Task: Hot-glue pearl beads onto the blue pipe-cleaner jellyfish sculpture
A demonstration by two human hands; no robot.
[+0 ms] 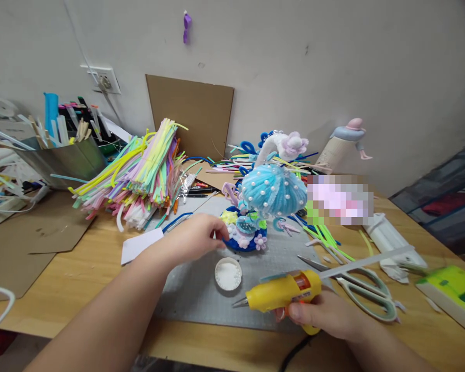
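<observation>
My right hand point(325, 315) is wrapped around the handle of a yellow hot glue gun point(282, 292), its metal nozzle pointing left and a clear glue stick point(368, 262) jutting from its back. My left hand point(201, 235) reaches to the left side of a pipe-cleaner craft, fingers curled in a pinch; whatever they hold is hidden. The craft has a light-blue, pearl-dotted dome point(274, 191), a white curved stem point(269, 147) with a lilac flower, and a dark-blue base point(251, 245) with small flowers. Between my hands, a small round dish point(228, 274) holds white pearl beads.
Scissors point(368, 294) lie right of the glue gun on the grey cutting mat point(194, 294). Bundled pipe cleaners point(151, 165) and a metal bin point(62, 160) of sticks stand left. A white card point(141, 245) lies beside my left forearm. Cardboard point(191, 113) leans on the wall.
</observation>
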